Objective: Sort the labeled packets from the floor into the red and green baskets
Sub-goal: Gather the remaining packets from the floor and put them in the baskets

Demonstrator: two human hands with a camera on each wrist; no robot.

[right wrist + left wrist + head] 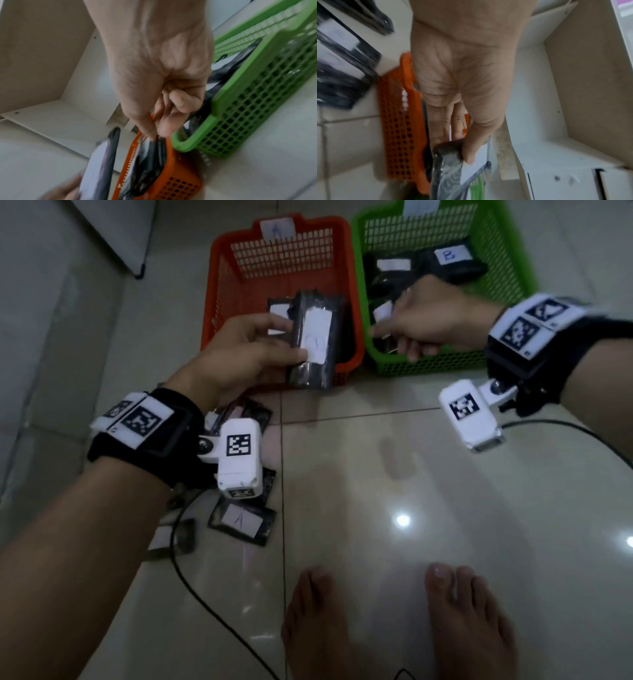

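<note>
Presently, a dark packet (313, 340) with a white label was held upright in the left hand (239, 354), the thumb pressed on the label's lower edge and the fingers curled round the far side. It was suspended above the near rim of the red basket (222, 282), at that basket's front right corner. In the left wrist view the same packet (450, 162) was seen pinched between thumb and fingers, the left hand (462, 81) extended along the basket's orange lattice.

The right hand (431, 320) was stretched out palm down over the front left part of the green basket (507, 258), knuckles uppermost. In the right wrist view its fingers (173, 108) were seen curled inward with the thumb laid beside them; whether anything was pinched between the tips could not be told through the blur.

One more dark packet was lying inside the red basket behind the held one, and several, one marked B (448, 256), were lying in the green basket. On the floor (411, 491), under and behind the left wrist, further packets were scattered, one marked A (241, 522). A black cable (205, 604) was trailed across the tiles, and two bare feet (394, 628) were planted at the near edge.
</note>
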